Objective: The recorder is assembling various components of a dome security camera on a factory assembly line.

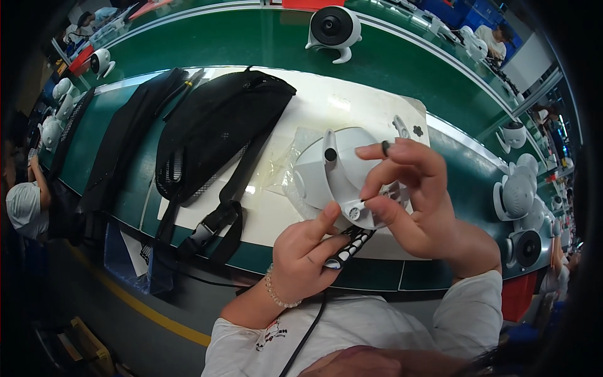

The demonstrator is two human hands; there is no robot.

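I see left hand (304, 254) wrapped round black-and-white tool (349, 246), index finger out against white camera body (333, 173). Right hand (411, 191) pinches camera's bracket between thumb and fingertip. Camera sits over white surface (295, 113), clear bag (286, 166) beneath, black bag (213, 125) just left.

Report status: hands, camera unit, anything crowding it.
Left hand grips a black-and-white tool. Right hand pinches the white dome camera at its bracket. Black bag lies left of it.

A white dome-shaped camera housing (326, 173) with a dark round lens is held tilted above the white mat. A black-and-white ribbed tool (348, 246) is gripped just beneath it.
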